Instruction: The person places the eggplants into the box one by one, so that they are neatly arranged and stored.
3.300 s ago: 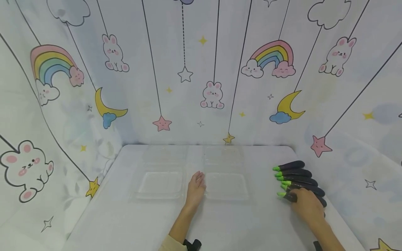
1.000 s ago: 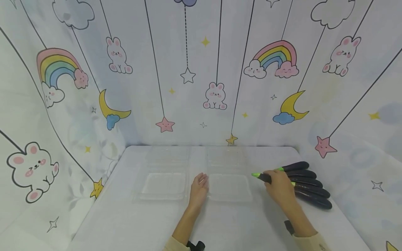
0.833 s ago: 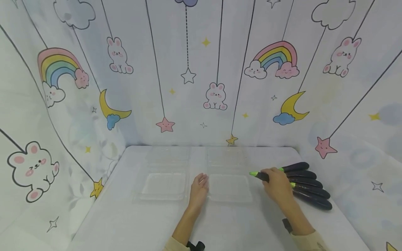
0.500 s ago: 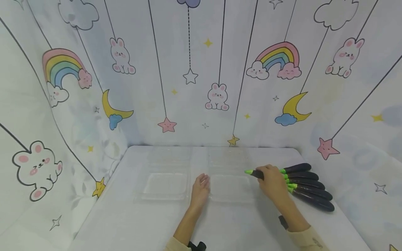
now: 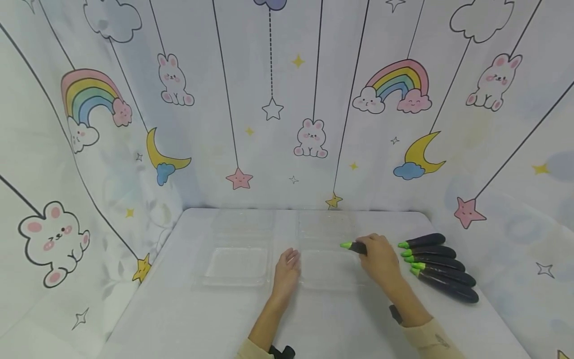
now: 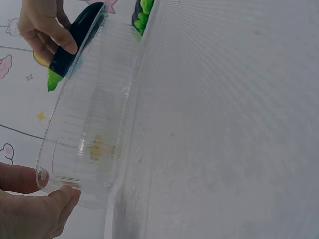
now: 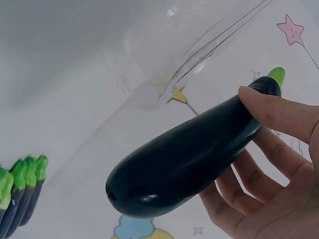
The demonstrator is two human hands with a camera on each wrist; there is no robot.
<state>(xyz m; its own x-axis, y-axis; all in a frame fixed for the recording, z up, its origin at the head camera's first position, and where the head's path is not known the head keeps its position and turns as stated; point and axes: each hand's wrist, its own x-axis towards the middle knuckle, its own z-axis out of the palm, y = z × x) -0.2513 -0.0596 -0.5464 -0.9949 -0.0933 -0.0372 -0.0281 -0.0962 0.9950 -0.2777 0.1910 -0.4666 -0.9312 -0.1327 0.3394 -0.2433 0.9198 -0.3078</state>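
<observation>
My right hand (image 5: 381, 259) holds a dark eggplant (image 7: 184, 154) with a green stem end, thumb on one side and fingers on the other in the right wrist view. The eggplant is above the right side of a clear plastic container (image 5: 332, 287), stem end pointing left. My left hand (image 5: 286, 274) pinches the near left edge of that container; in the left wrist view the thumb (image 6: 20, 178) and fingers lie on either side of its wall. Several more eggplants (image 5: 448, 285) lie fanned in a row at the right of the table, stem ends leftward.
A second clear container (image 5: 235, 285) stands left of my left hand. Both have clear lid-like parts behind them, hard to make out. The white table (image 5: 202, 324) meets a cloth backdrop (image 5: 206, 124) printed with rabbits, stars and rainbows at its back and sides.
My right hand has taken an eggplant from the row and carried it left to the right container. My left hand keeps its place at that container. The head view has shifted slightly.
</observation>
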